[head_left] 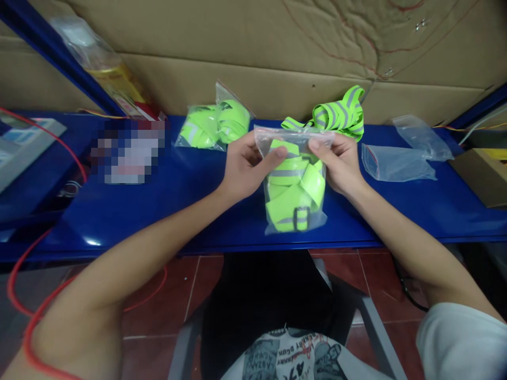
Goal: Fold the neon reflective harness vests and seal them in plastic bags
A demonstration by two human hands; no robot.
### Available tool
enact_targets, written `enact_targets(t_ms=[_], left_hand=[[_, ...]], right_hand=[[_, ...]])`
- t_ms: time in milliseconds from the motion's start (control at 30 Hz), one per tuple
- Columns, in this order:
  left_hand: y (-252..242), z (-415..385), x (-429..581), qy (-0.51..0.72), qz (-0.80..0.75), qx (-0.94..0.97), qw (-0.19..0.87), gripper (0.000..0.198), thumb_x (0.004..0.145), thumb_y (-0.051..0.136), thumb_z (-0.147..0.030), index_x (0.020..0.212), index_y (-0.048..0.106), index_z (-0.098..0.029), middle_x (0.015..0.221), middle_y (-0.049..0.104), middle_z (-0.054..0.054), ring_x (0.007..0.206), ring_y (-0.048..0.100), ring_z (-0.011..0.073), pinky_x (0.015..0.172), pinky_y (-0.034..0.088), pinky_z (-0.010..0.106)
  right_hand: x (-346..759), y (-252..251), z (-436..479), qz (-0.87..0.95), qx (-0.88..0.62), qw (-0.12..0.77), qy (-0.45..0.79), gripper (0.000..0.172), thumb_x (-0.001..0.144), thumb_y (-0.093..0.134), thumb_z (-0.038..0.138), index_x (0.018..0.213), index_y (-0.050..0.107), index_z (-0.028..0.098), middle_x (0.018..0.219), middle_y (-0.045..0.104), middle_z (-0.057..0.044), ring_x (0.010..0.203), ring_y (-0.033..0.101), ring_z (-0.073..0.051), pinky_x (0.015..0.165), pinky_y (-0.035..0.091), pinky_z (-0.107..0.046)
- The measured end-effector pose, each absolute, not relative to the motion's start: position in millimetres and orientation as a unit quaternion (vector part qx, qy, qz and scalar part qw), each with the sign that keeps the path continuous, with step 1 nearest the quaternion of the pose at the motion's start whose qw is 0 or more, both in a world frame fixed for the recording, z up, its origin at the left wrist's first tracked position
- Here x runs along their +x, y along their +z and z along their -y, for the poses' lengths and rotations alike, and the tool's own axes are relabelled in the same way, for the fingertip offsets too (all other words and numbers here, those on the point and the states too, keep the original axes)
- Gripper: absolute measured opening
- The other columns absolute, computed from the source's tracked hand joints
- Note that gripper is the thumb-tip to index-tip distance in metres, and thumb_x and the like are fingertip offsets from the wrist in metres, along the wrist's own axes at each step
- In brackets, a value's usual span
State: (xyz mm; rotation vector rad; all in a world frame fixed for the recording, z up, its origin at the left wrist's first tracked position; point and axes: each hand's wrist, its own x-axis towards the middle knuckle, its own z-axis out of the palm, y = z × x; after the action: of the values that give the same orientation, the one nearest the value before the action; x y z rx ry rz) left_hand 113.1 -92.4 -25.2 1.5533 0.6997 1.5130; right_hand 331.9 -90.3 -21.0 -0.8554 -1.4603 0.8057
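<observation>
In the head view, the left hand (247, 166) and the right hand (340, 163) meet the same clear bag (297, 184) at the centre of the frame, each pinching a top corner between thumb and fingers. The bag hangs upright above the front edge of the blue worktop (190, 198); inside it lies a folded lime-green strap (287, 198) with grey stripes and a dark buckle near the bottom.

Behind the left hand, at upper centre, bagged green straps (233, 121) rest near the cardboard backing (237, 47). Just behind the right hand lies a loose bundle of striped strap (338, 116). To the right of the frame, flat clear bags (398, 162) overlap near a cardboard box (481, 177). A bottle (114, 79) leans at upper left, and a red cable (18, 295) loops down the left edge.
</observation>
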Motion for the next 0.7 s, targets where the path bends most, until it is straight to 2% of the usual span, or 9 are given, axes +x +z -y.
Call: enact_targets(t_ms=[100, 200, 300, 433, 567, 700], left_hand=[[-35.4, 85.0, 113.8, 0.574, -0.3, 0.563, 0.512, 0.039, 0.075, 0.099, -0.056, 0.087, 0.085, -0.021, 0.086, 0.081, 0.002, 0.077, 0.074, 0.0164, 0.07, 0.061, 0.027], [-43.2, 78.3, 114.8, 0.568, -0.321, 0.52, 0.551, 0.034, 0.074, 0.1, -0.05, 0.085, 0.086, -0.021, 0.086, 0.083, 0.002, 0.076, 0.075, 0.0154, 0.072, 0.062, 0.027], [-44.0, 77.8, 116.0, 0.575, -0.332, 0.508, 0.549, 0.035, 0.077, 0.098, -0.052, 0.088, 0.087, -0.021, 0.089, 0.084, 0.003, 0.077, 0.075, 0.0151, 0.071, 0.062, 0.026], [-40.1, 81.3, 117.4, 0.594, -0.333, 0.499, 0.537, 0.036, 0.073, 0.101, -0.052, 0.088, 0.087, -0.022, 0.093, 0.085, 0.002, 0.081, 0.078, 0.0165, 0.076, 0.064, 0.028], [-37.6, 81.5, 117.8, 0.606, -0.332, 0.494, 0.527, 0.037, 0.07, 0.103, -0.051, 0.086, 0.087, -0.022, 0.091, 0.085, 0.002, 0.081, 0.078, 0.0175, 0.076, 0.065, 0.03], [-37.5, 79.8, 117.8, 0.608, -0.343, 0.481, 0.531, 0.039, 0.074, 0.1, -0.056, 0.085, 0.086, -0.021, 0.091, 0.085, 0.003, 0.08, 0.079, 0.0174, 0.073, 0.064, 0.029]], right_hand=[[330.2, -27.6, 90.0, 0.611, -0.41, 0.539, 0.411, 0.046, 0.079, 0.091, 0.072, 0.091, 0.086, 0.028, 0.082, 0.08, 0.0, 0.075, 0.073, -0.018, 0.061, 0.058, -0.03], [330.0, -31.5, 88.0, 0.601, -0.42, 0.519, 0.44, 0.044, 0.081, 0.09, 0.07, 0.095, 0.088, 0.028, 0.09, 0.084, -0.001, 0.078, 0.076, -0.018, 0.06, 0.059, -0.029], [331.2, -30.3, 86.4, 0.582, -0.419, 0.529, 0.454, 0.041, 0.081, 0.091, 0.067, 0.095, 0.089, 0.028, 0.096, 0.087, -0.002, 0.083, 0.08, -0.02, 0.065, 0.063, -0.03], [334.0, -23.9, 85.5, 0.546, -0.432, 0.552, 0.459, 0.041, 0.075, 0.096, 0.065, 0.09, 0.088, 0.028, 0.093, 0.087, -0.003, 0.082, 0.081, -0.022, 0.067, 0.067, -0.032], [336.8, -20.2, 84.4, 0.528, -0.444, 0.545, 0.477, 0.041, 0.072, 0.098, 0.064, 0.086, 0.087, 0.027, 0.09, 0.086, -0.002, 0.081, 0.082, -0.021, 0.067, 0.068, -0.032], [337.9, -20.0, 83.7, 0.513, -0.452, 0.542, 0.489, 0.039, 0.074, 0.098, 0.062, 0.089, 0.087, 0.027, 0.091, 0.086, -0.003, 0.08, 0.082, -0.021, 0.067, 0.068, -0.032]])
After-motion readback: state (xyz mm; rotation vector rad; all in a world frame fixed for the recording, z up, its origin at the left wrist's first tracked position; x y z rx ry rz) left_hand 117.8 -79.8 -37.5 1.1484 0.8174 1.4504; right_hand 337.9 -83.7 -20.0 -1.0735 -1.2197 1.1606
